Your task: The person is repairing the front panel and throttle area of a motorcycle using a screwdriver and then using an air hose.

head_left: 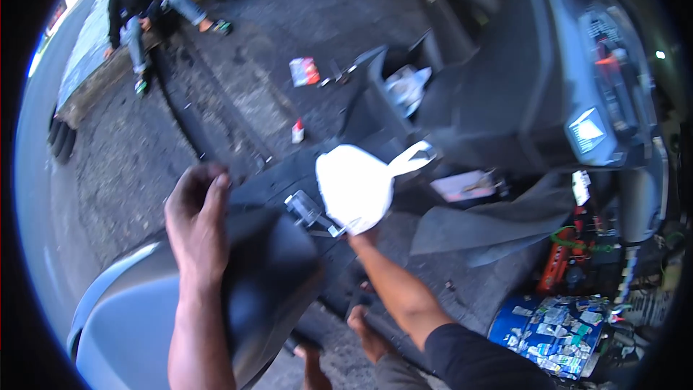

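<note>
White bag (356, 186) over right hand (360, 237)

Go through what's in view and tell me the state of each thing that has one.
White bag: bulging, contents not visible.
Left hand: raised, fingers curled, nothing visible in it.
Right hand: mostly hidden by the bag, grip unclear.
Red-and-white packet: lying on the ground.
Green hose: coiled.
Other person: seated.

Stained dark grey concrete floor (108, 195) in daylight
A low, rough concrete kerb (85, 100) at upper left; a smooth blue-grey road (40, 195) along the left.
</note>
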`<move>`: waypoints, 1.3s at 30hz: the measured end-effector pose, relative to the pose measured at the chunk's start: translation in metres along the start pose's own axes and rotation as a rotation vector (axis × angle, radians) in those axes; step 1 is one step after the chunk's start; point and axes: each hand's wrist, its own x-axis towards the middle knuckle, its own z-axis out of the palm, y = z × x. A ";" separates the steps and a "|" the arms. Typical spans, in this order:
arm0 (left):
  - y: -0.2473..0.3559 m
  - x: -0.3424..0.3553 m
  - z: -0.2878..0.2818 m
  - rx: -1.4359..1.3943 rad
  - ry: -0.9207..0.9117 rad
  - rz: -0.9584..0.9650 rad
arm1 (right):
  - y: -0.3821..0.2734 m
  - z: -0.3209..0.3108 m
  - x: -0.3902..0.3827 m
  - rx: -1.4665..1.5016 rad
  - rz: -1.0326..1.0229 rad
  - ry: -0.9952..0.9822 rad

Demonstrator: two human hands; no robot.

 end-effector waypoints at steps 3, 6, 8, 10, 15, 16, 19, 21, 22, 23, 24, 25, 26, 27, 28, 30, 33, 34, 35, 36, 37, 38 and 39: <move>-0.004 -0.003 0.032 -0.099 -0.085 -0.031 | 0.051 -0.020 0.044 -0.433 -0.128 0.206; 0.011 -0.009 0.014 -0.109 -0.117 0.000 | 0.059 -0.018 0.010 -0.334 -0.235 0.307; 0.000 -0.006 0.036 -0.130 -0.165 -0.013 | 0.114 -0.041 0.008 -0.238 -0.283 0.364; 0.006 -0.010 0.026 -0.087 -0.149 -0.009 | 0.138 -0.037 -0.030 -0.225 -0.276 0.322; 0.012 -0.011 0.024 -0.011 -0.149 0.064 | 0.215 -0.074 -0.097 -0.271 -0.051 0.217; 0.013 -0.009 0.022 0.017 -0.142 0.090 | 0.233 -0.080 -0.107 -0.289 -0.050 0.217; 0.023 -0.013 0.030 0.002 -0.129 0.175 | 0.286 -0.099 -0.138 -0.308 0.035 0.219; 0.042 -0.028 0.044 -0.089 -0.096 0.269 | 0.312 -0.110 -0.163 -0.280 0.135 0.228; 0.052 -0.045 0.049 -0.099 -0.067 0.335 | 0.323 -0.114 -0.179 -0.274 0.098 0.237; 0.056 -0.062 0.049 -0.055 -0.038 0.405 | 0.326 -0.115 -0.197 -0.258 0.062 0.245; 0.048 -0.073 0.042 0.024 -0.048 0.527 | 0.324 -0.117 -0.219 -0.202 0.082 0.267; 0.048 -0.096 0.036 0.092 -0.021 0.678 | 0.321 -0.125 -0.240 -0.218 0.097 0.234; 0.038 -0.121 0.038 0.022 -0.001 0.687 | 0.318 -0.133 -0.256 -0.230 0.102 0.197; 0.022 -0.147 0.038 0.014 0.034 0.673 | 0.315 -0.141 -0.274 -0.184 0.110 0.202; 0.013 -0.178 0.038 0.112 -0.046 0.640 | 0.316 -0.154 -0.291 -0.225 0.062 0.196; -0.030 -0.254 0.058 0.114 -0.178 0.463 | 0.328 -0.185 -0.314 -0.255 -0.014 0.220; -0.099 -0.374 0.063 0.306 -0.606 0.115 | 0.356 -0.221 -0.337 -0.246 0.093 0.228; -0.064 -0.428 0.072 0.144 -0.641 0.108 | 0.372 -0.230 -0.345 -0.200 0.191 0.265; -0.069 -0.449 0.068 0.310 -0.891 0.072 | 0.386 -0.240 -0.350 -0.158 0.281 0.300; -0.082 -0.468 0.070 0.316 -1.062 0.166 | 0.401 -0.249 -0.356 -0.137 0.331 0.360; -0.072 -0.477 0.078 0.271 -1.233 0.205 | 0.422 -0.254 -0.367 -0.115 0.394 0.422; -0.138 -0.475 0.079 0.339 -1.370 0.266 | 0.444 -0.252 -0.368 -0.181 0.342 0.406; -0.116 -0.475 0.095 0.363 -1.410 0.212 | 0.479 -0.252 -0.370 -0.239 0.325 0.407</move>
